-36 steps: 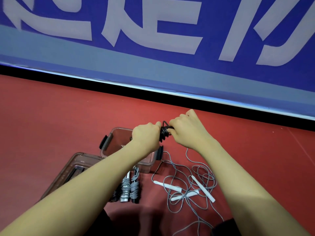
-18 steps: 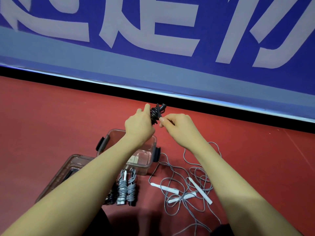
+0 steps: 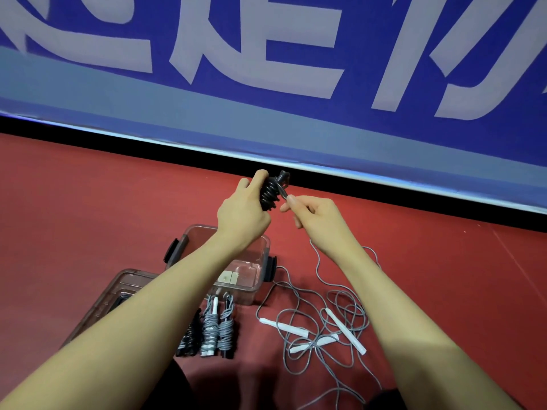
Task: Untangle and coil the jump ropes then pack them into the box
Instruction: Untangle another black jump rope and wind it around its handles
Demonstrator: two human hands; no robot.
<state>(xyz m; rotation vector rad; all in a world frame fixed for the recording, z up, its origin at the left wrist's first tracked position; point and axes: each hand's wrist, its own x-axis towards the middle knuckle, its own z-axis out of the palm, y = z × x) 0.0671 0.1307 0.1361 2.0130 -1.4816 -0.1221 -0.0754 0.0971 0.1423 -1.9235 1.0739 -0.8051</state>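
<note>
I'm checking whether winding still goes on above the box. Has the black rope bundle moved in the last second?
Yes. The black rope bundle, gripped by the left hand, has risen away from the clear box toward the black baseboard strip.

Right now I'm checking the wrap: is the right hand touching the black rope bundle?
Touching. The head view shows the right hand pinching the loose end of the black rope bundle, which the left hand grips.
</note>
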